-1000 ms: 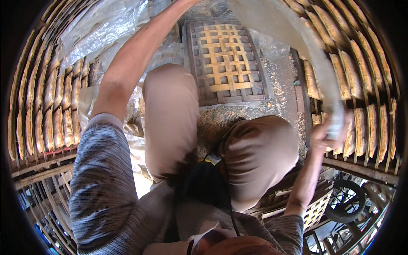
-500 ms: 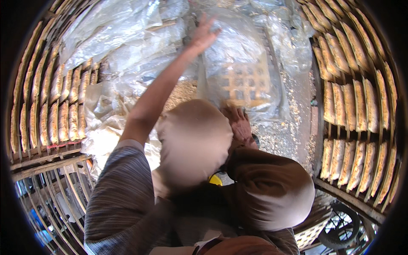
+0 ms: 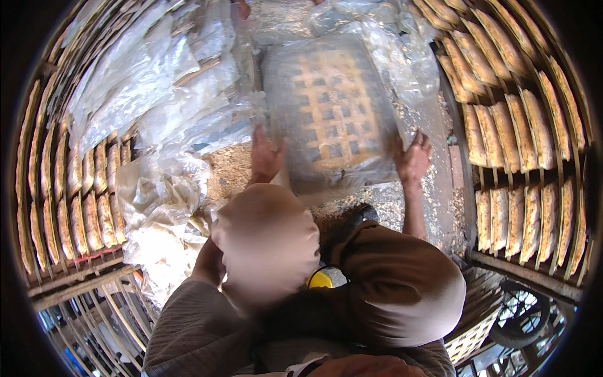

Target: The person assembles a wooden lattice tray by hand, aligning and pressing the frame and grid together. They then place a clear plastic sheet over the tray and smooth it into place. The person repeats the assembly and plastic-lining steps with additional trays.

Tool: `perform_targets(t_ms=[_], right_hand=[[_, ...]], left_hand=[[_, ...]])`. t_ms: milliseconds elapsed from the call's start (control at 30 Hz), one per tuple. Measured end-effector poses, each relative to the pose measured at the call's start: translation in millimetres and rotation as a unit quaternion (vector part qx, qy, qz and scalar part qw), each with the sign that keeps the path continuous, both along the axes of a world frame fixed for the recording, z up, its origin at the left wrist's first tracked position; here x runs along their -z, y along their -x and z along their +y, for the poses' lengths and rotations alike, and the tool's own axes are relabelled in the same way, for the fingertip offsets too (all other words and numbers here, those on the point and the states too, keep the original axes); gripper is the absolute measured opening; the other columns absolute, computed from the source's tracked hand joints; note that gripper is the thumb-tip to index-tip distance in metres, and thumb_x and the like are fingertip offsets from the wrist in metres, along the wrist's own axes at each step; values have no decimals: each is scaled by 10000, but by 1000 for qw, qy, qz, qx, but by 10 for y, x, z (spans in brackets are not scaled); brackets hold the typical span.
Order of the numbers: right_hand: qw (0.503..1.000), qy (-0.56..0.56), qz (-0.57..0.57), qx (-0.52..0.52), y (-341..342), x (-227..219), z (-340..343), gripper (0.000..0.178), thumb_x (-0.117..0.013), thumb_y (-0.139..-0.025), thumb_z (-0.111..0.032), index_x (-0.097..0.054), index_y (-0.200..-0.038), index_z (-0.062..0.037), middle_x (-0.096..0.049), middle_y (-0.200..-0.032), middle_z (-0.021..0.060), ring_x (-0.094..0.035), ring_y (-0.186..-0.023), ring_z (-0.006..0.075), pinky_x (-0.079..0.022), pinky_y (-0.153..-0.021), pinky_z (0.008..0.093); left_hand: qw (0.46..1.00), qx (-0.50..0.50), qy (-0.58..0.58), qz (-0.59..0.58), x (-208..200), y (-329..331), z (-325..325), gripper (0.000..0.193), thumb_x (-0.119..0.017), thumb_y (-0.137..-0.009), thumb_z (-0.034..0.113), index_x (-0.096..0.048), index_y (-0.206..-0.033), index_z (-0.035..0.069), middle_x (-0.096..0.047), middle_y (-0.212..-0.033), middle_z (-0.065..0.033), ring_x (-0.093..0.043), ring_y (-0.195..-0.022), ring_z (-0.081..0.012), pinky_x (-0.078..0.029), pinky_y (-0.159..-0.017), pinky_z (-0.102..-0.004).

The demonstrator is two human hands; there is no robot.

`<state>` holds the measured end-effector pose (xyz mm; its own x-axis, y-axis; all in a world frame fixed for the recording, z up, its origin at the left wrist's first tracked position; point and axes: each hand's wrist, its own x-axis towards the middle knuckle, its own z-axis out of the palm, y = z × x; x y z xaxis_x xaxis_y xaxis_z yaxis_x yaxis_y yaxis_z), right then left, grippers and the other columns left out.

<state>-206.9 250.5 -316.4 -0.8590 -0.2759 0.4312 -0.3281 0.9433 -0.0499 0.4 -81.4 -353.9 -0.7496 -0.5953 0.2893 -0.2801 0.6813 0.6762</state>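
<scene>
While both open palms press its edges, the plastic-covered lattice mould (image 3: 330, 113) lies between left hand (image 3: 265, 158) and right hand (image 3: 413, 160)

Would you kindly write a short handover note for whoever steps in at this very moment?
Left hand: open, palm flat on the near left edge of the clear plastic sheet.
Right hand: open, fingers pressing the sheet's near right edge.
The sheet lies draped over the wooden lattice mould, which shows through it, on the sawdust-strewn floor.
Done: mould covered. Left, as it looks: the far end of the sheet is bunched.
Crumpled plastic lies at left; racks of tan slabs stand on both sides.
</scene>
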Motion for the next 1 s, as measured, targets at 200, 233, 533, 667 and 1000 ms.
perform_targets(t_ms=[200, 233, 533, 667, 1000], right_hand=[[983, 129, -94, -85, -211, 267, 11, 310, -621, -987, -268, -681, -1077, 22, -686, -909, 293, -644, -935, 489, -497, -882, 564], [982, 126, -27, -136, -261, 475, 34, 279, -605, -996, -246, -679, -1034, 21, -681, -924, 295, -636, -927, 494, -489, -866, 572], [949, 20, -316, 12, -162, 165, 55, 499, -544, -1043, -429, -693, -1216, 14, -701, -1164, 296, -657, -1069, 504, -541, -860, 537], [911, 300, -271, -82, 42, 577, 847, 543, -630, -1023, -404, -644, -1326, 47, -696, -1203, 274, -682, -1064, 404, -564, -883, 465], [806, 298, -507, -68, -2071, -1056, 638, 422, -638, -1041, -313, -662, -1301, 18, -735, -1050, 164, -672, -874, 243, -561, -733, 384]], left_hand=[[998, 41, -46, 22, 296, -41, -86, 586, -718, -959, 238, -498, -1424, -43, -685, -1186, -296, -686, -1100, -427, -537, -985, -447], [999, 32, -32, 21, 230, -19, -59, 602, -708, -967, 234, -475, -1451, -37, -667, -1242, -285, -666, -1151, -413, -528, -1005, -433], [996, -85, -24, -29, -370, -670, 451, 634, -629, -977, 280, -393, -1559, 190, -673, -1282, -234, -717, -1055, -371, -567, -945, -472], [966, -84, -202, -139, -653, -1768, -35, 269, -662, -949, 193, -685, -1188, 72, -770, -878, -125, -754, -810, -222, -601, -803, -429], [894, -250, -367, 52, -100, -4273, 0, 526, -598, -1029, 197, -461, -1516, 51, -542, -1472, -165, -654, -1156, -295, -554, -996, -425]])
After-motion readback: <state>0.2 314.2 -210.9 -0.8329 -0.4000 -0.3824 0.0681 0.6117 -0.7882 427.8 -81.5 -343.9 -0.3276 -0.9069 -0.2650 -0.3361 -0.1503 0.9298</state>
